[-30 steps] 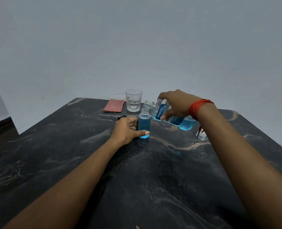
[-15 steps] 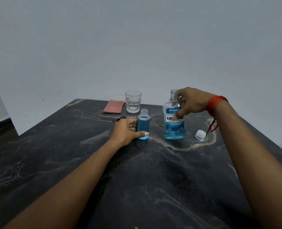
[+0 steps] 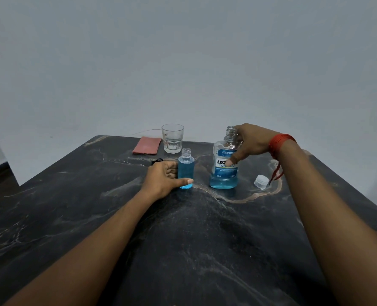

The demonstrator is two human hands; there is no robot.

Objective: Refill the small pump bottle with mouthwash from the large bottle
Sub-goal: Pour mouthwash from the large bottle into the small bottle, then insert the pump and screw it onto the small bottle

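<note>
Left hand wraps the uncapped small pump bottle, steadying it upright on the table; nearly full. Right hand grips the large bottle, standing open alongside. 1 cap lies rightmost.

The large clear plastic mouthwash bottle with its blue label, tipped over the small bottle a second ago, now stands upright on the dark marble table, the right hand gripping its shoulder.
</note>
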